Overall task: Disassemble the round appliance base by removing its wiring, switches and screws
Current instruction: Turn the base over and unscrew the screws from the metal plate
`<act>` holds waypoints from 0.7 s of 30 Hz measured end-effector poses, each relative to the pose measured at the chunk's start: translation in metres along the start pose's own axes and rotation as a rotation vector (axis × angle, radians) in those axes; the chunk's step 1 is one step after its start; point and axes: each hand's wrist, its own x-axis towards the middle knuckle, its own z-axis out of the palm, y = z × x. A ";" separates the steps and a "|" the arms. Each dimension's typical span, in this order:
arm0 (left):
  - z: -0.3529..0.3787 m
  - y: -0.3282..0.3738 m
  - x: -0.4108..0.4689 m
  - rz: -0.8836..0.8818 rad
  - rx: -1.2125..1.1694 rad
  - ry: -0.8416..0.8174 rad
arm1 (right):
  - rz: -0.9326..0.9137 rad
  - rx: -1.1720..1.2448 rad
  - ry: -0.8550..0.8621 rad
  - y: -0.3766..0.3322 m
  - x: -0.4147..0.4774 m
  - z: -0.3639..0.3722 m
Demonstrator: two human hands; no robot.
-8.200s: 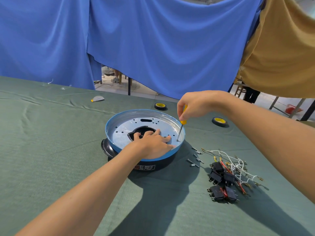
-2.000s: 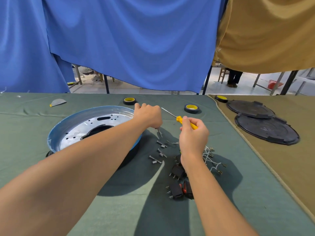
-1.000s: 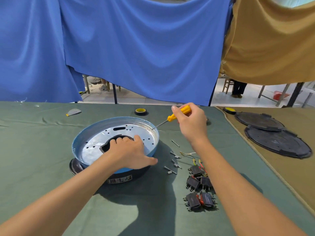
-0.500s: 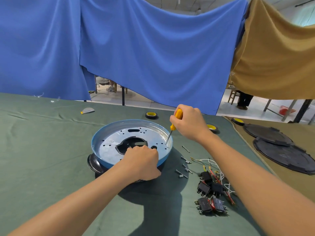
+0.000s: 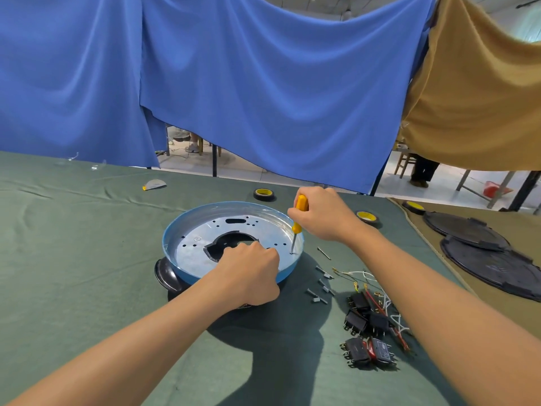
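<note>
The round appliance base (image 5: 187, 230) lies upside down on the green cloth, a blue rim around a silver plate with a dark cut-out in the middle. My left hand (image 5: 248, 273) grips its near rim, fingers curled over the edge. My right hand (image 5: 325, 215) holds a yellow-handled screwdriver (image 5: 298, 221) upright, with the tip standing on the plate at its right edge. Several loose screws (image 5: 319, 288) lie just right of the base. Black switches (image 5: 366, 332) with red and white wires (image 5: 383, 306) sit in a pile further right.
Tape rolls (image 5: 263, 194) with yellow cores lie behind the base, and another tape roll (image 5: 367, 217) is behind my right wrist. Two black round covers (image 5: 483, 247) rest on the tan cloth at the right. Blue and tan curtains hang behind the table.
My right hand has brought the screwdriver from slanted above the base to upright, tip on the plate's right edge. My left hand stays gripping the near rim.
</note>
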 end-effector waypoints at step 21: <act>-0.022 -0.014 0.024 -0.094 -0.130 -0.490 | 0.014 0.046 -0.093 -0.004 0.005 0.010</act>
